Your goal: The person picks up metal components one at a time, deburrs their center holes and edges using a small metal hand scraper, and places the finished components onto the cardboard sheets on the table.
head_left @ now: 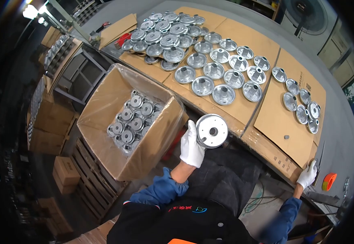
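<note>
Left arm (160,190) bent at elbow, wrist (181,172) bare. Left hand (192,147) white-gloved, gripping, thumb (191,129) extended. Right arm (283,217) stretched out sideways; right hand (307,175) white-gloved, fingers (312,166) curled, grip too small to make out.

Shows a silvery metal disc (217,137), centre-holed, face up, just right of the carton (160,136). Includes a slim tool (321,154), farther right.
</note>
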The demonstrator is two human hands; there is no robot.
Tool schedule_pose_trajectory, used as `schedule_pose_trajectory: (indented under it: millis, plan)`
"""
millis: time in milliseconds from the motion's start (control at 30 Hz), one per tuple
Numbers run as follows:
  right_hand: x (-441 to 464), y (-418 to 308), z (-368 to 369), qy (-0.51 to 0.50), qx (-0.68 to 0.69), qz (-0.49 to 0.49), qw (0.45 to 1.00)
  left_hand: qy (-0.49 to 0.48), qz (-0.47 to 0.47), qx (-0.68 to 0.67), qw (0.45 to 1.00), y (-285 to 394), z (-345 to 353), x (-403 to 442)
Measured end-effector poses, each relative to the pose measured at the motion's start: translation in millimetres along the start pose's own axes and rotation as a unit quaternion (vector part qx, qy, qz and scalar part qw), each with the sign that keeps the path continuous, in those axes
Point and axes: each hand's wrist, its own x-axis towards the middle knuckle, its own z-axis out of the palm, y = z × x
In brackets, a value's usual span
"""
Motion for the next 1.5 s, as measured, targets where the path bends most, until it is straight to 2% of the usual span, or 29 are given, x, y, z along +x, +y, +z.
schedule_pose_trajectory:
  millis: [33,67,133,167,200,233,267,333,367,400,467,500,567,667,733,833,1000,1067,1133,1200,1267,1367,1433,1500]
  plan:
    - [-1,-3,-2,0.044,0.035,-0.023,0.998,0.0,0.003,0.012,1.0,0,1,0]
    - [-1,-8,-4,0.044,0.033,-0.02,0.998,-0.003,0.001,0.012,1.0,-2,2,1]
    - [0,-25,-10,0.153,0.116,-0.116,0.974,0.02,0.009,0.024,0.999,-6,6,3]
    - [-3,-35,-16,0.13,0.12,-0.107,0.978,0.012,0.005,0.023,1.0,-10,3,5]
    - [-5,-44,-16,0.113,0.149,-0.1,0.977,-0.021,0.065,0.213,0.975,-15,-3,9]
    - [-6,-52,-13,0.124,0.17,-0.123,0.97,-0.055,0.125,0.392,0.91,-17,0,11]
    - [-6,-61,-12,0.135,0.191,-0.147,0.961,-0.064,0.126,0.389,0.91,-21,7,13]
    - [-3,-93,-24,0.134,0.234,-0.138,0.953,-0.202,0.335,0.486,0.782,-21,35,16]
    - [1,-100,-26,0.076,0.256,-0.128,0.955,-0.225,0.396,0.526,0.718,-28,43,21]
    - [5,-109,-27,0.04,0.279,-0.107,0.953,-0.249,0.451,0.581,0.631,-33,51,27]
    - [4,-125,-13,0.107,0.265,-0.11,0.952,-0.3,0.486,0.639,0.516,-50,55,45]
    - [2,-127,-3,0.086,0.231,-0.102,0.964,-0.303,0.492,0.635,0.514,-61,51,56]
    - [-4,-130,7,0.035,0.186,-0.073,0.979,-0.355,0.454,0.697,0.427,-81,45,71]
    - [-4,-130,5,0.006,0.208,-0.033,0.978,-0.357,0.444,0.695,0.438,-76,55,71]
    - [-4,-132,0,0.014,0.213,-0.031,0.976,-0.346,0.479,0.676,0.44,-74,63,77]
    - [-2,-133,2,0.046,0.2,-0.057,0.977,-0.333,0.465,0.711,0.409,-76,64,94]
    - [-2,-136,-8,0.032,0.195,-0.059,0.978,-0.336,0.489,0.711,0.376,-94,37,120]
    - [-4,-135,-8,0.028,0.184,-0.039,0.982,-0.32,0.466,0.725,0.394,-91,33,120]
    - [-1,-133,-4,0.036,0.224,-0.027,0.974,-0.292,0.487,0.719,0.401,-90,30,119]
    - [8,-131,-6,0.036,0.233,-0.015,0.972,-0.243,0.497,0.706,0.442,-90,26,113]
    - [25,-131,-5,0.007,0.315,0.065,0.947,-0.216,0.482,0.709,0.467,-86,27,95]
    - [65,-137,3,-0.014,0.349,0.112,0.93,-0.223,0.492,0.68,0.496,-82,15,72]
    - [94,-142,18,-0.021,0.359,0.137,0.923,-0.227,0.467,0.681,0.517,-82,5,61]
    - [125,-151,39,0.035,0.349,0.117,0.929,-0.228,0.452,0.682,0.528,-80,-3,52]
